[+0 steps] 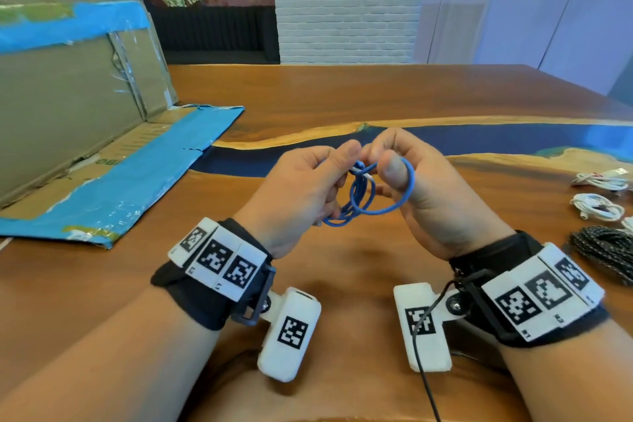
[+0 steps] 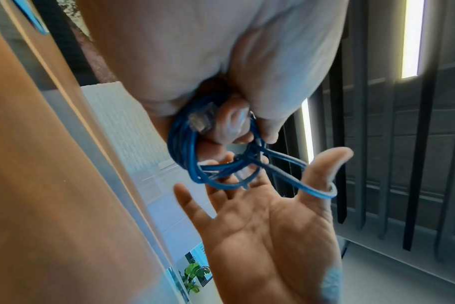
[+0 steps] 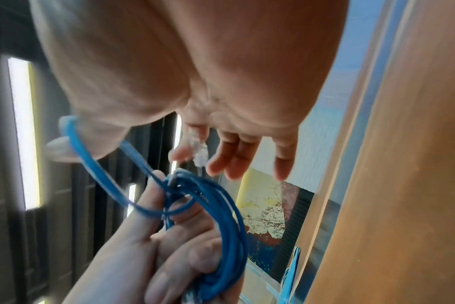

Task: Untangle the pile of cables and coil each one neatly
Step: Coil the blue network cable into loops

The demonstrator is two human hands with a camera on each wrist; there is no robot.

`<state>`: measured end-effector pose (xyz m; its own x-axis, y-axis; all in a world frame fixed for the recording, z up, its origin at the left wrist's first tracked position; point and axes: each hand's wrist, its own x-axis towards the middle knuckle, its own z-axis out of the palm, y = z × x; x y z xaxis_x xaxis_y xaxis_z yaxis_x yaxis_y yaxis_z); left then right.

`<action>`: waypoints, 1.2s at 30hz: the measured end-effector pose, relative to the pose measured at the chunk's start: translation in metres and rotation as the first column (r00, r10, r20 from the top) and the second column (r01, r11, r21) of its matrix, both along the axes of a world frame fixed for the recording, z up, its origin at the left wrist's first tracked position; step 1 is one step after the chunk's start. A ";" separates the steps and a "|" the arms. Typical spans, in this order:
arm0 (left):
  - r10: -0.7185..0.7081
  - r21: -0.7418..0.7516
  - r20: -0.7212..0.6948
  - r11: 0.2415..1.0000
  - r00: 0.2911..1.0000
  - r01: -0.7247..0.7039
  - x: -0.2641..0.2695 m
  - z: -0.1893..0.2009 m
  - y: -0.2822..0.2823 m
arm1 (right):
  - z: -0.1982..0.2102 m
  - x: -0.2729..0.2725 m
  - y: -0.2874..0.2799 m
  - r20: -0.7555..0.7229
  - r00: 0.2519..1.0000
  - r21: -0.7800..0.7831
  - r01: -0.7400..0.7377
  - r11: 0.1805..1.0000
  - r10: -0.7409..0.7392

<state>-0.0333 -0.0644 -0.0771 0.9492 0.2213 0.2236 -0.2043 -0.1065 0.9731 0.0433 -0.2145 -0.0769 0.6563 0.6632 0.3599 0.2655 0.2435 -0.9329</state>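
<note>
Your left hand (image 1: 301,188) clamps the thin blue network cable's coil (image 1: 363,195); your right hand (image 1: 414,178) pinches its clear plug, one loop round the thumb (image 2: 325,172). Pull that plug through carelessly and the thumb loop could cinch into a knot — or the turns could spill from your left grip.

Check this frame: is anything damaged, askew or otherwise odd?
The cardboard box at the table's left looks worn: its blue tape is torn and peeling, and its flap lies flat. Otherwise nothing stands out; both hands hold the blue cable, one loop hooked over the right thumb.

The black braided cable (image 1: 606,252) and the white cables (image 1: 597,205) are cut by the right edge. Fingers (image 1: 337,197) of the left hand (image 1: 301,195) hide part of the blue cable (image 1: 363,195).
</note>
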 end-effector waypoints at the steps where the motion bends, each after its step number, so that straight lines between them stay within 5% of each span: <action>1: 0.018 -0.005 -0.013 1.000 1.000 -0.018 0.001 -0.001 0.001 | 0.000 0.000 0.001 0.023 0.998 0.028 0.059 0.998 -0.059; 5: 0.064 -0.029 -0.038 0.997 0.997 -0.066 0.004 -0.004 0.006 | 0.000 0.003 0.000 0.066 0.963 0.101 0.255 0.962 -0.263; 9: 0.116 -0.038 -0.017 0.993 0.993 -0.116 0.007 -0.007 0.010 | 0.001 -0.001 -0.004 -0.185 0.982 0.129 -0.001 0.992 0.025; 14: 0.186 -0.042 -0.005 0.982 0.982 -0.186 0.007 -0.002 0.017 | 0.008 -0.003 -0.013 -0.429 0.862 0.123 -0.241 0.963 0.271; 20: 0.024 -0.325 -0.070 0.945 0.997 -0.046 -0.003 0.013 0.013 | 0.003 0.010 -0.012 -0.190 0.982 0.021 0.010 1.000 -0.006; 27: -0.156 -0.567 0.038 0.810 0.987 0.149 -0.012 0.019 0.000 | -0.003 0.006 -0.002 0.166 0.964 0.062 0.202 0.978 -0.209; 32: -0.097 -0.542 0.084 0.831 0.992 0.127 -0.011 0.016 -0.009 | -0.005 0.001 0.003 0.167 0.967 0.105 0.177 0.979 -0.193; 36: 0.023 -0.412 0.066 0.911 0.998 0.006 -0.007 0.012 -0.009 | -0.008 -0.001 0.005 0.026 0.995 0.124 0.093 0.988 -0.097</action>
